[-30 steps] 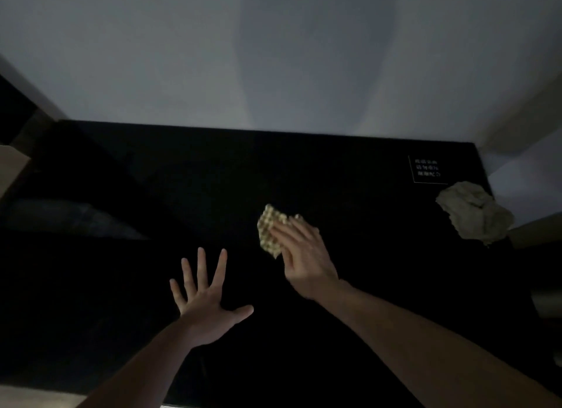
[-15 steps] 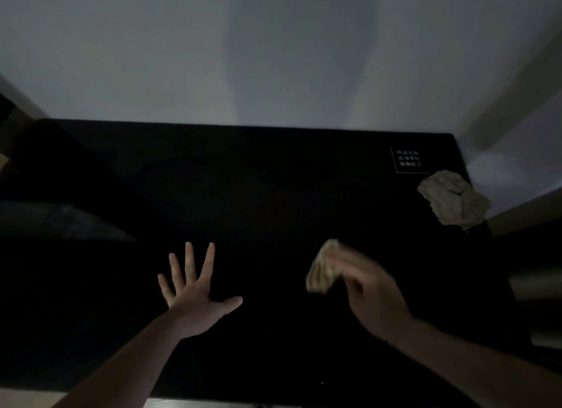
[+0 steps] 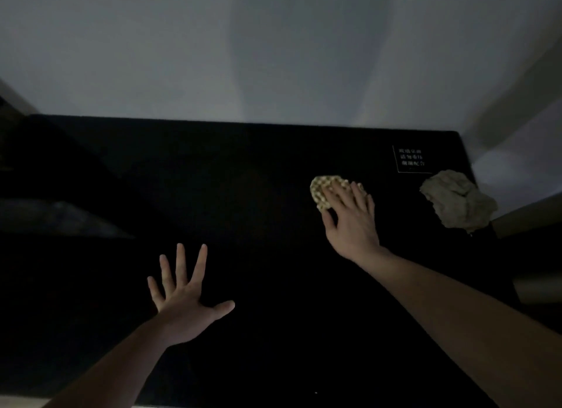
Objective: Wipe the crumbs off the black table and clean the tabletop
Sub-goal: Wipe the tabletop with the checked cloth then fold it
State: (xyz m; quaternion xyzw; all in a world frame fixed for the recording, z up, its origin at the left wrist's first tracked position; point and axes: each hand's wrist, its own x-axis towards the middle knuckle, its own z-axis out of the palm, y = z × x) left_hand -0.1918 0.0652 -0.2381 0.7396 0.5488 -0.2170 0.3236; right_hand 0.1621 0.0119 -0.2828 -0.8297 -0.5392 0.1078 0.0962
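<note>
The black table (image 3: 243,176) fills the dim head view from the wall down to the bottom edge. A yellow waffle-textured cloth (image 3: 323,191) lies on its right half. My right hand (image 3: 352,222) presses flat on that cloth with straight fingers, covering its right part. My left hand (image 3: 185,298) rests flat on the tabletop at lower left, fingers spread, holding nothing. A tiny pale speck (image 3: 316,392) shows near the front edge; no other crumbs can be made out in the dark.
A crumpled grey-beige rag (image 3: 459,199) sits at the table's right edge, just right of my right hand. A small white printed label (image 3: 411,158) marks the back right corner. A pale wall (image 3: 273,58) rises behind the table.
My right hand has swept the yellow cloth from the table's middle toward me and right, then away to the back right. My left hand has stayed flat in place.
</note>
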